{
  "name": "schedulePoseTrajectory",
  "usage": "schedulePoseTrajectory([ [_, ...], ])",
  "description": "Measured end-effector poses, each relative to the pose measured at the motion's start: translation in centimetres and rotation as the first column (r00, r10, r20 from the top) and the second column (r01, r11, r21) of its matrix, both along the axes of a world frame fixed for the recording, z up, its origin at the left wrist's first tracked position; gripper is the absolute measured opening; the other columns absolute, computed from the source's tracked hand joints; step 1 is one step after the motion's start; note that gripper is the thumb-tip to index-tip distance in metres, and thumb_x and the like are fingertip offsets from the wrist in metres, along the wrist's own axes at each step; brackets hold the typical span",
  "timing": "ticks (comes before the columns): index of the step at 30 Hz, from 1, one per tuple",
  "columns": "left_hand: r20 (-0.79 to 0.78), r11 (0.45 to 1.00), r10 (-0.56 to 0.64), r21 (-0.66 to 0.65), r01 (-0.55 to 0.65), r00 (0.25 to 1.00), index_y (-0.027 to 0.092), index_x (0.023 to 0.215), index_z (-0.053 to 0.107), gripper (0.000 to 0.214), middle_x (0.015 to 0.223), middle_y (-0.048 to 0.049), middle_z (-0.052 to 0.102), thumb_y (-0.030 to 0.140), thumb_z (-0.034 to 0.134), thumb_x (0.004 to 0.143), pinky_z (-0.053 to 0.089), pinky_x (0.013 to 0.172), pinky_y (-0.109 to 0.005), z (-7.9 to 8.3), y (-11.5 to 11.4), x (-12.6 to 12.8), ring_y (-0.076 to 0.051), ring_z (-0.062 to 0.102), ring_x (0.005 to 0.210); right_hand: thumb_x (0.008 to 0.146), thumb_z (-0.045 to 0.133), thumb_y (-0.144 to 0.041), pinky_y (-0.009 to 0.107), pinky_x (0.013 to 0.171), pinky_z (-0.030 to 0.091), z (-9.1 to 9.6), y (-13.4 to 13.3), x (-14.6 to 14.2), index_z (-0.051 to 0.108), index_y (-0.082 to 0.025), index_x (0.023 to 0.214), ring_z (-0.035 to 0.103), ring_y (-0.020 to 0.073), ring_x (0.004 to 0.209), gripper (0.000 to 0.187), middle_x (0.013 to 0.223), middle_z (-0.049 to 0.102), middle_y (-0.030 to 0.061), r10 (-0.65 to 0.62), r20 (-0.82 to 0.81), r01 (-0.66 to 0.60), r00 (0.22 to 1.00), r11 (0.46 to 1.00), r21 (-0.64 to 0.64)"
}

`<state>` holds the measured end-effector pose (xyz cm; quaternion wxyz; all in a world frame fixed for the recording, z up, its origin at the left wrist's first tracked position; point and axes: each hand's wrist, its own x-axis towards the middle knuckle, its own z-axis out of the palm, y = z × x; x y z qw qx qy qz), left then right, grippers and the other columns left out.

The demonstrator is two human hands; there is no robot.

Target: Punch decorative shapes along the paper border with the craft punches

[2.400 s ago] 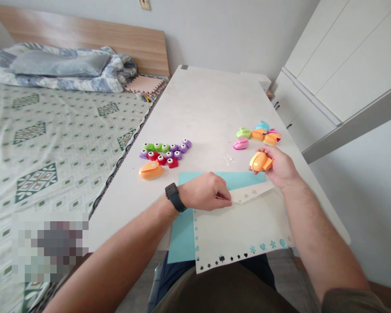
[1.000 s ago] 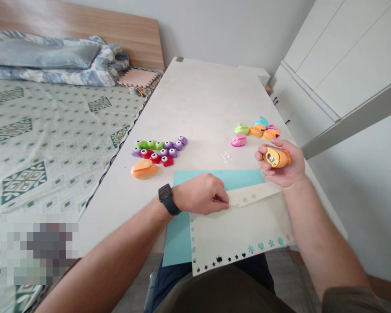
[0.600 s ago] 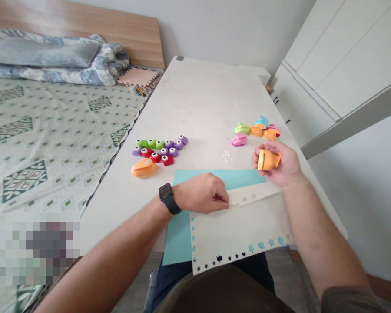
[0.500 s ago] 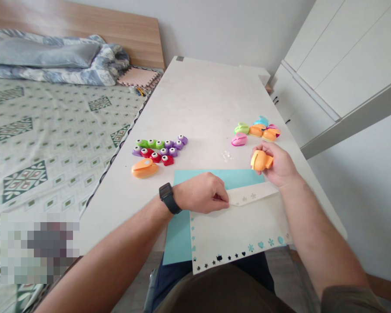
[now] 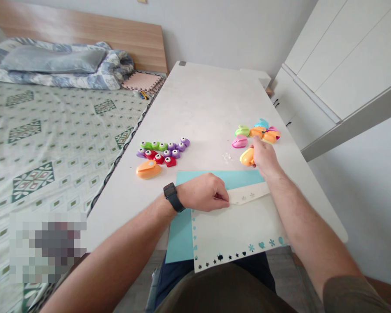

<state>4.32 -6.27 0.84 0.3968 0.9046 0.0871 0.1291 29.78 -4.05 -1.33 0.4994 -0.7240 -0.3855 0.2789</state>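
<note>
My left hand [image 5: 206, 191], with a dark watch [image 5: 170, 190] on the wrist, pinches the folded-over far edge of a white sheet of paper [image 5: 234, 230]. Small shapes such as stars, hearts and flowers are punched along the sheet's left and near edges, and a few show in the folded strip [image 5: 252, 192]. A light blue sheet [image 5: 179, 243] lies beneath it. Beyond the paper, my right hand [image 5: 265, 157] is closed on an orange craft punch [image 5: 246, 158], just right of some tiny white paper cutouts [image 5: 227, 158]. Its fingertips are partly hidden.
Several small green, purple and red punches [image 5: 158, 157] stand in rows at left, with a larger orange punch [image 5: 149, 169] in front. A pink punch [image 5: 240, 141] and a green punch [image 5: 242, 130] sit among others at right. A bed [image 5: 68, 117] adjoins the white table [image 5: 211, 100].
My right hand has moved left and slightly away from me with the orange craft punch, which has turned in the grip. My left hand keeps its pinch on the paper.
</note>
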Motion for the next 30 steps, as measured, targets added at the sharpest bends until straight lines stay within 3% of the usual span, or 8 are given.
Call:
schedulePoseTrajectory([
  [8, -0.021, 1.0, 0.003, 0.015, -0.003, 1.0, 0.018, 0.082, 0.079, 0.012, 0.073, -0.0024, 0.07, 0.017, 0.069, 0.087, 0.044, 0.063, -0.02, 0.16, -0.08, -0.03, -0.011, 0.061, 0.067, 0.086, 0.053, -0.074, 0.026, 0.034, 0.037, -0.23, 0.31, 0.61, 0.059, -0.023, 0.071, 0.056, 0.0149, 0.045, 0.053, 0.06, 0.063, 0.0043, 0.133, -0.265, -0.121, 0.955, 0.991, 0.059],
  [16, -0.039, 0.999, -0.003, 0.039, 0.005, 0.999, 0.018, 0.081, 0.079, 0.013, 0.072, -0.0025, 0.07, 0.016, 0.068, 0.087, 0.043, 0.064, -0.021, 0.3, -0.07, 0.01, -0.011, 0.061, 0.066, 0.086, 0.061, -0.066, 0.026, 0.031, 0.031, -0.57, 0.44, 0.18, 0.057, -0.023, 0.07, 0.051, 0.0142, 0.039, 0.046, 0.05, 0.054, 0.0003, 0.023, -0.123, -0.022, 0.992, 1.0, 0.01],
  [22, -0.028, 0.999, -0.004, 0.039, 0.005, 1.0, 0.018, 0.08, 0.079, 0.013, 0.071, -0.0019, 0.069, 0.016, 0.068, 0.087, 0.043, 0.063, -0.021, 0.18, -0.14, 0.01, -0.011, 0.06, 0.066, 0.085, 0.058, -0.068, 0.027, 0.033, 0.038, -0.35, 0.46, 0.37, 0.06, -0.022, 0.074, 0.056, 0.0145, 0.043, 0.047, 0.061, 0.064, 0.0033, 0.084, -0.289, -0.064, 0.954, 0.995, 0.077],
  [30, -0.02, 1.0, 0.006, 0.013, -0.006, 1.0, 0.018, 0.082, 0.08, 0.012, 0.073, -0.0025, 0.071, 0.017, 0.068, 0.087, 0.044, 0.063, -0.02, 0.23, -0.13, -0.08, -0.011, 0.062, 0.067, 0.083, 0.061, -0.063, 0.028, 0.037, 0.041, 0.23, 0.13, 0.82, 0.059, -0.024, 0.077, 0.06, 0.0175, 0.053, 0.039, 0.065, 0.063, 0.0028, 0.075, -0.338, -0.04, 0.938, 0.993, 0.109],
])
